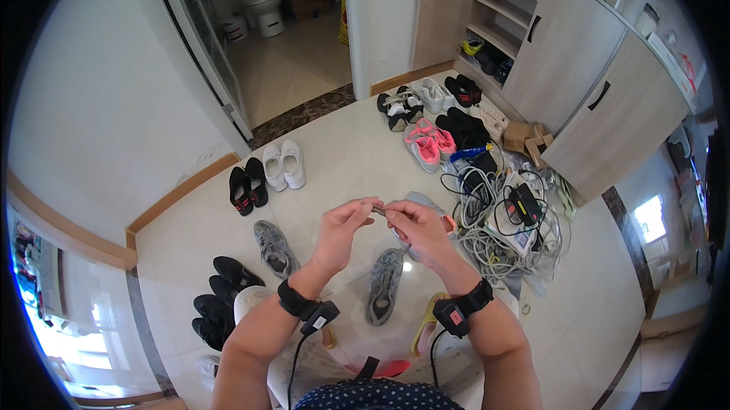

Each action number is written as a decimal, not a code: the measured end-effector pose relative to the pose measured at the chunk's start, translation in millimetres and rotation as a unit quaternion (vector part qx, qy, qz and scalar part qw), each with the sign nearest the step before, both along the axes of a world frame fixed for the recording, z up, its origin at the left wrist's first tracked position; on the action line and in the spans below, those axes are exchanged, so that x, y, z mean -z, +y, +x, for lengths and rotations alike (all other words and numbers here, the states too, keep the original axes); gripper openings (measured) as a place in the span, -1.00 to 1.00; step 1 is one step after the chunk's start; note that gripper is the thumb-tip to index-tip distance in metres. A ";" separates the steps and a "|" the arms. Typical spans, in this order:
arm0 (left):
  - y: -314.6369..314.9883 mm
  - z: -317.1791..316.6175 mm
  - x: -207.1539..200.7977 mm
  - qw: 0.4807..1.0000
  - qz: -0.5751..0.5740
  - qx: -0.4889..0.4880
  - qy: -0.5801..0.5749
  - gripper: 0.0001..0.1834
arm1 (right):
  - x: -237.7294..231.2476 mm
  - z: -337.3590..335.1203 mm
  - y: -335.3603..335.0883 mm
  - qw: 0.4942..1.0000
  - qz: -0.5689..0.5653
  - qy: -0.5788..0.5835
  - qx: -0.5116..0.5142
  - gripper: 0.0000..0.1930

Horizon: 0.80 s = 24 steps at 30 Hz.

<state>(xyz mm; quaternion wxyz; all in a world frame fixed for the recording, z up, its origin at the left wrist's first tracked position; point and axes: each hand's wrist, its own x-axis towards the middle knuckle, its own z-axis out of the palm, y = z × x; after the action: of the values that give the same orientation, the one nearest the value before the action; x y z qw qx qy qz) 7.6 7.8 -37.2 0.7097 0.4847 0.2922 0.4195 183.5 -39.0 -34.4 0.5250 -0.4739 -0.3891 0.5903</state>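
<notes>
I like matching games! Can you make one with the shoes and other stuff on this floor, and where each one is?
Things:
1. white shoes
2. pink shoes
3. tangled cables
4. grey shoe

Places:
A. heaped in front of the cupboard doors, on the right
B. just below the person's two hands
C. beside a black pair, near the glass door
D. between the cable heap and the black-and-white shoes by the wall

Pairs: 1-C, 2-D, 3-A, 4-B

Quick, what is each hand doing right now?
Left hand: fingers pinched on a small brownish object.
Right hand: pinching the same object's other end.
</notes>
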 end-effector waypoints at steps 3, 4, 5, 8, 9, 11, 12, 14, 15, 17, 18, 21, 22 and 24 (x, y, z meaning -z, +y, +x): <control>-1.2 1.1 0.5 0.996 0.057 -0.016 0.059 -0.73 | -5.3 -1.1 -2.5 1.000 0.003 -0.005 0.002 -0.78; -1.5 1.5 0.6 0.992 0.089 -0.017 0.084 -0.73 | -6.3 -1.5 -2.7 1.000 0.003 -0.010 0.003 -0.78; -1.7 2.0 2.1 0.993 0.090 -0.012 0.081 -0.74 | -6.5 -1.6 -2.8 1.000 0.004 -0.015 0.004 -0.78; -2.9 4.6 5.8 0.993 0.093 -0.004 0.072 -0.75 | -4.0 0.1 -2.9 1.000 0.013 -0.023 0.000 -0.78; -3.9 5.2 5.1 0.993 0.093 -0.005 0.071 -0.76 | -4.1 0.5 -3.3 0.999 0.017 -0.034 -0.002 -0.78; -4.0 5.4 6.2 0.994 0.092 -0.006 0.062 -0.77 | -5.5 1.7 -4.5 0.998 0.024 -0.057 -0.006 -0.77; -3.2 4.8 8.2 0.994 0.092 -0.006 0.055 -0.78 | -7.1 1.6 -5.1 0.996 0.025 -0.081 -0.015 -0.77; -2.4 4.0 9.5 0.994 0.098 -0.011 0.047 -0.80 | -12.2 2.0 -6.4 0.991 0.027 -0.128 -0.034 -0.76; -2.2 3.5 11.0 0.994 0.101 -0.014 0.049 -0.82 | -14.7 2.4 -7.4 0.987 0.016 -0.152 -0.047 -0.77; -0.7 5.6 12.5 0.993 0.096 -0.016 0.065 -0.83 | -20.0 5.8 -6.6 0.977 -0.007 -0.199 -0.073 -0.78; -2.2 7.6 11.5 0.993 0.088 -0.011 0.079 -0.82 | -13.2 10.5 -5.6 0.968 0.040 -0.245 -0.040 -0.77; -2.3 15.1 14.9 0.996 -0.002 -0.008 0.085 -0.77 | 5.0 28.8 -1.2 0.944 0.107 -0.302 0.082 -0.78; -3.7 14.5 17.5 0.996 -0.042 -0.016 0.082 -0.75 | -3.2 31.7 0.1 0.949 0.088 -0.272 0.134 -0.80; -2.2 4.0 33.5 0.989 -0.084 0.022 0.119 -0.73 | -21.9 34.4 -0.8 0.922 0.190 -0.253 0.222 -0.85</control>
<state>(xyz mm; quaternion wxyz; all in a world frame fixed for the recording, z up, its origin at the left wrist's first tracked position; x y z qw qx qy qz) 11.6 5.6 -70.7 0.7173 0.4761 0.3981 0.3167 217.9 -39.8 -12.5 0.6067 -0.5735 -0.4983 0.2339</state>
